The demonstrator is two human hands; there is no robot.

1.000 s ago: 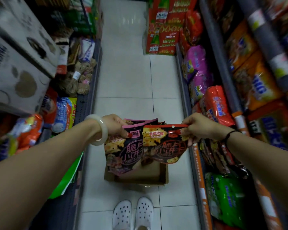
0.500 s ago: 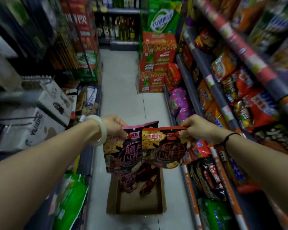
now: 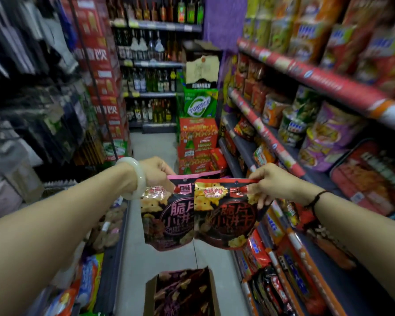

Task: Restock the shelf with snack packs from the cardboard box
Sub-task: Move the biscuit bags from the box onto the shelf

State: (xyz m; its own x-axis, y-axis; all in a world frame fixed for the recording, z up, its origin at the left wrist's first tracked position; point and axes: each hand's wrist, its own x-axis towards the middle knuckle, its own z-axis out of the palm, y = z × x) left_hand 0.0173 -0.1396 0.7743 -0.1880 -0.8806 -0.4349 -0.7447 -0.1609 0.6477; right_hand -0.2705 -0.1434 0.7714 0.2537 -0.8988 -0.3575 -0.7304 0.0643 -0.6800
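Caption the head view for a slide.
The left hand pinches a pink-topped snack pack, the right hand a red-topped snack pack, above the cardboard box.

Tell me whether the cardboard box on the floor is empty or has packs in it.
Not empty. The cardboard box, open at the top, shows several dark snack packs inside; their count cannot be told.

The tiled floor (image 3: 135,270) carries an open cardboard box (image 3: 150,297) (snack packs (image 3: 183,290) inside).

Single head-worn wide view faces down the aisle (image 3: 135,258); left hand (image 3: 156,171) and right hand (image 3: 271,181) near.
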